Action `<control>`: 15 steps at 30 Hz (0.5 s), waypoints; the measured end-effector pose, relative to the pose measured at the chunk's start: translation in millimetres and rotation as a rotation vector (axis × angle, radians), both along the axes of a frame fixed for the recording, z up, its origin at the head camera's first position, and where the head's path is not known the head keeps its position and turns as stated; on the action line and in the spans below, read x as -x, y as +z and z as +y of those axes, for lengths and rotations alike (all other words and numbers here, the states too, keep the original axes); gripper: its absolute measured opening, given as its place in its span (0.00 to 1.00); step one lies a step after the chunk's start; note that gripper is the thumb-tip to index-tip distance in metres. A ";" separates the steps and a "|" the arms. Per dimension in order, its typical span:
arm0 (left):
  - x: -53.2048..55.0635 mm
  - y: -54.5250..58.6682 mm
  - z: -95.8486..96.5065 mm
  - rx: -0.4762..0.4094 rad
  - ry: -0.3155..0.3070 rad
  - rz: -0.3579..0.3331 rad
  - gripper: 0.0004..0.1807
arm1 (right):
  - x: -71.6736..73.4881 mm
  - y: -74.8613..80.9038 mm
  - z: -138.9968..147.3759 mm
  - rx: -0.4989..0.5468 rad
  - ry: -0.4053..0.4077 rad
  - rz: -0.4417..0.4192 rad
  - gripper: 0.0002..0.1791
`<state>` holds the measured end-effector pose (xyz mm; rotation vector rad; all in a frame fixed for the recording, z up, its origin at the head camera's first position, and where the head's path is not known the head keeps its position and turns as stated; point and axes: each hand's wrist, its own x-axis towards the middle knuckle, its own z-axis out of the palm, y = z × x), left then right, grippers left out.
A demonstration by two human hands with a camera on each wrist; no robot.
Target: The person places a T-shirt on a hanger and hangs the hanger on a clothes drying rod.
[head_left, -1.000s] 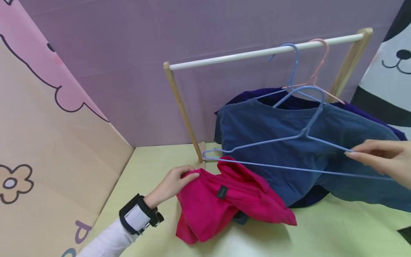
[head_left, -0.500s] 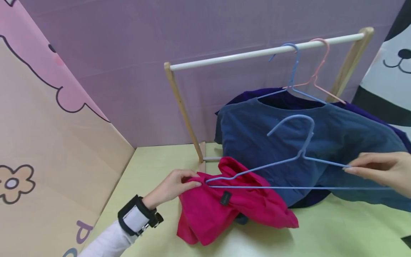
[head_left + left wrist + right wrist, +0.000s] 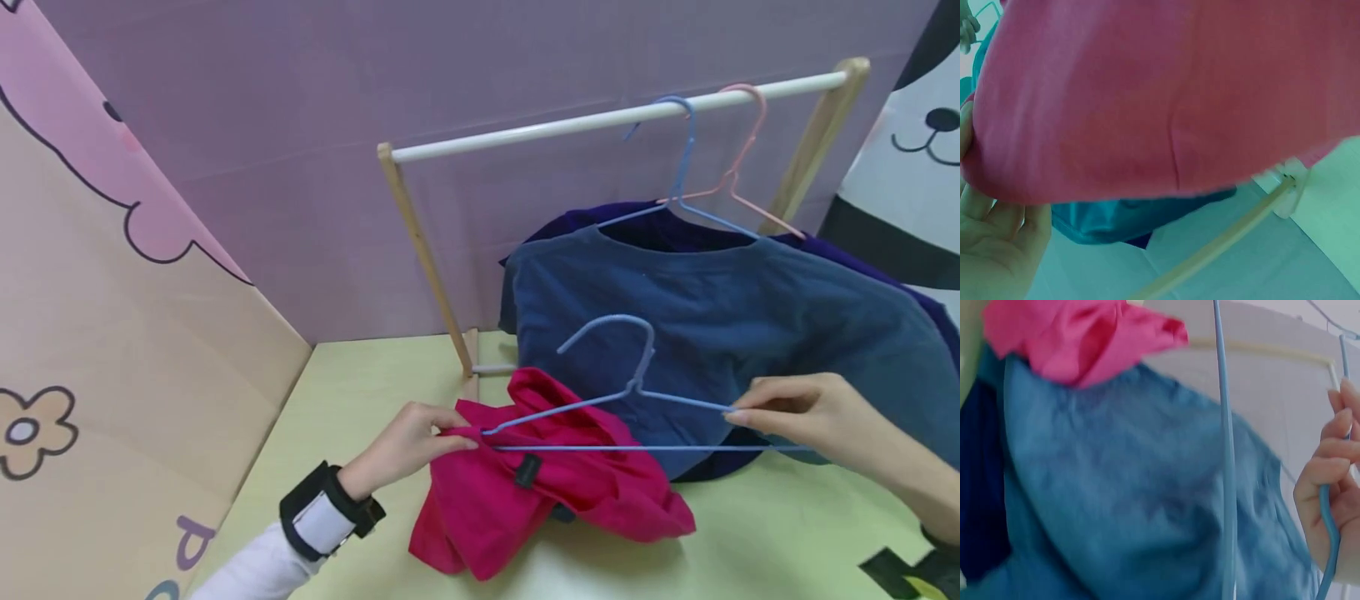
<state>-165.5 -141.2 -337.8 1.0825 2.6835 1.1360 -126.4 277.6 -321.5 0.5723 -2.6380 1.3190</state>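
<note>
My left hand (image 3: 416,443) pinches the edge of a bright pink-red shirt (image 3: 487,517) near its neck opening, where a dark label (image 3: 527,471) shows. In the left wrist view the pink cloth (image 3: 1147,100) fills most of the frame, with fingers curled under its edge. A blue hanger (image 3: 570,407) is in my right hand (image 3: 806,408), gripped by its right shoulder arm. The hanger's left end lies inside the shirt's neck, close to the left fingertips, and that tip is hidden by cloth. Its hook points up and left. The right wrist view shows fingers curled round the hanger (image 3: 1330,537).
Behind the hands stands a rack with wooden legs (image 3: 423,258) and a white rail (image 3: 525,133). A grey-blue shirt (image 3: 675,308) hangs there on a blue hanger (image 3: 684,158), in front of a dark purple shirt (image 3: 570,223) on a pink hanger (image 3: 742,146).
My right hand has brought the blue hanger down and to the left, so its left end has gone from above the pink shirt into the neck. The left hand keeps its pinch, slightly lower.
</note>
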 end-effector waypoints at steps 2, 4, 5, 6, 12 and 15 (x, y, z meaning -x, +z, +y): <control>-0.6 0.7 2.5 0.009 0.000 0.010 0.05 | 1.2 -2.1 -10.4 0.031 0.030 0.015 0.05; -1.4 1.6 4.3 0.017 0.010 0.013 0.06 | 3.2 -4.0 -19.4 0.064 0.049 0.022 0.05; -1.8 1.7 4.9 0.019 0.016 0.014 0.06 | 4.5 -4.7 -23.3 0.079 0.055 0.028 0.05; -2.1 1.8 5.4 0.020 0.023 0.015 0.06 | 5.6 -5.1 -27.0 0.087 0.056 0.032 0.05; -6.1 2.1 8.4 -0.027 0.032 0.025 0.05 | 9.1 -9.0 -51.1 0.109 0.120 0.039 0.05; -8.5 3.4 14.7 -0.066 -0.004 0.041 0.06 | 9.2 -12.4 -69.0 0.112 0.154 0.019 0.04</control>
